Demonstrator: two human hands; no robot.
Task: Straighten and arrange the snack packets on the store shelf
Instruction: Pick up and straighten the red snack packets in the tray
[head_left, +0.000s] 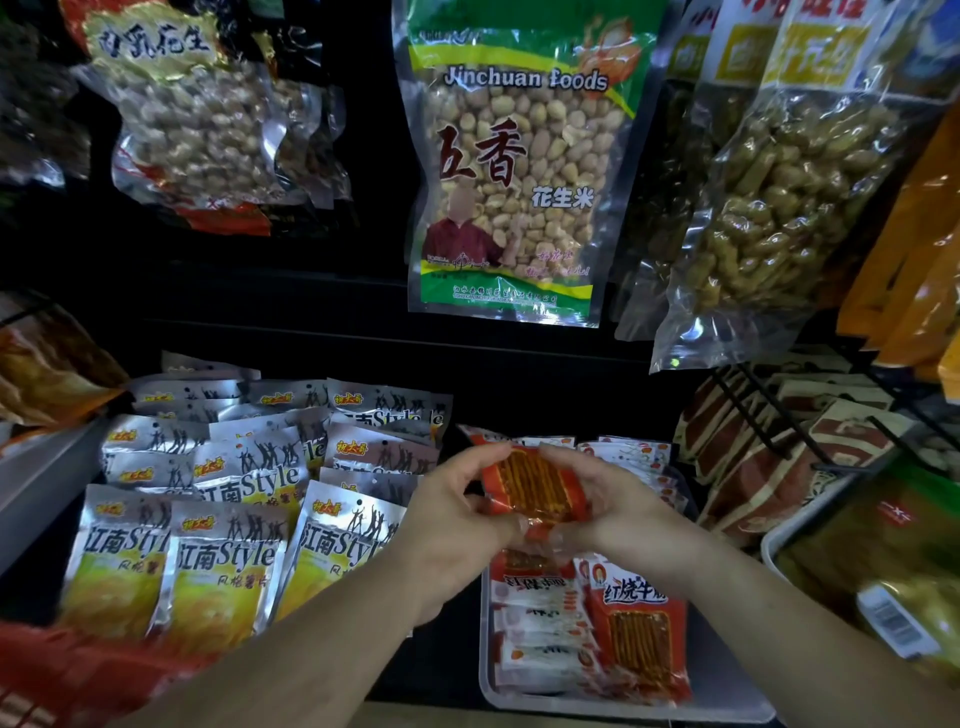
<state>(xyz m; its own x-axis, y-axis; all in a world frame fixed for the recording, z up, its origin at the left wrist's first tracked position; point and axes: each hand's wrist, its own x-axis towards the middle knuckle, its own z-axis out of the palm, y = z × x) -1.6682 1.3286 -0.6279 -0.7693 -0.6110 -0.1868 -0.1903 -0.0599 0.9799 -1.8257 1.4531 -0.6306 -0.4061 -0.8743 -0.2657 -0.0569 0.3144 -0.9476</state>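
Left hand (457, 525) curls its fingers round the left edge of a red snack packet (535, 491), and the right hand (618, 512) pinches the opposite edge. The packet is held between both, over the rear half of a grey tray (727, 699), its clear window of orange-brown sticks facing up. At the far left of the shelf, silver-and-yellow packets (223, 561) stand in overlapping rows, some leaning across their neighbours. Above them hangs a clear peanut bag (202, 124) with a red and gold header. In the middle, straight above the hands, hangs a green-banded bag (509, 166) of shelled peanuts printed "Jinchuan foods". Below the hands the tray holds more red-and-white packets (540, 623) stacked flat in a left column with their print upside down, and beside them one packet (641, 623) lying face up. Further right, a clear bag of peanuts in the shell (779, 208) hangs tilted, and brown-and-cream packets (753, 467) lean in a black wire rack (748, 410). Orange bags (909, 260) hang at the far right edge.
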